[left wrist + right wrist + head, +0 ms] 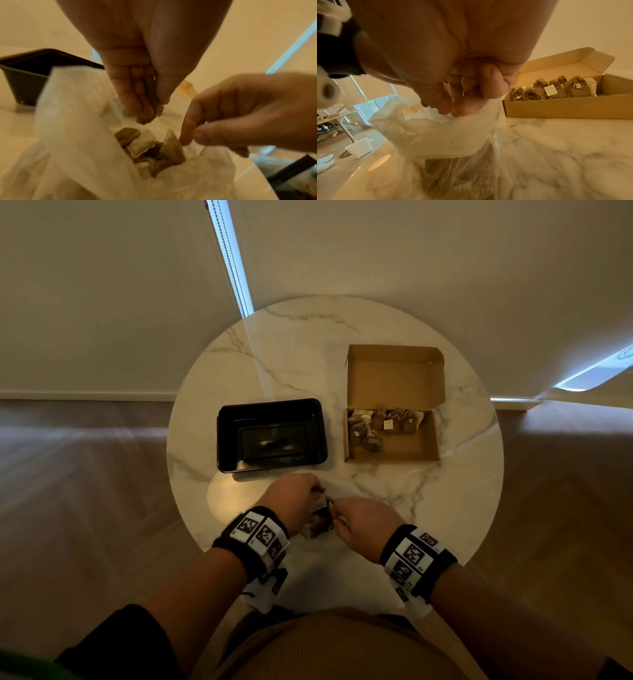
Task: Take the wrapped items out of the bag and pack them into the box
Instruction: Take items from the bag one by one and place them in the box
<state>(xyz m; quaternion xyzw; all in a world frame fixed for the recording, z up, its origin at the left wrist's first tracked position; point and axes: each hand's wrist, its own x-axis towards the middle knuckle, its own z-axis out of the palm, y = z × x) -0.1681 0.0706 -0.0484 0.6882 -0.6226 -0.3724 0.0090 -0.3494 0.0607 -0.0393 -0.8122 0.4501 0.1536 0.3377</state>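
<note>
A clear plastic bag [318, 527] stands open at the table's near edge, with several brown wrapped items [133, 143] inside. My left hand [315, 491] is over the bag's mouth and pinches one brown wrapped item [143, 121] between fingers and thumb. My right hand [337, 510] pinches the bag's rim [471, 121] on the right side, its fingers [453, 94] curled on the plastic. The open cardboard box [412, 448] sits at the right. Several wrapped items [380, 426] lie along its back half, and its lid leans back.
A black plastic tray [270, 405] sits left of the box, just beyond my hands, on the round marble table [291, 354]. Bare marble [556, 148] lies between the bag and the box [573, 106]. Walls stand behind the table.
</note>
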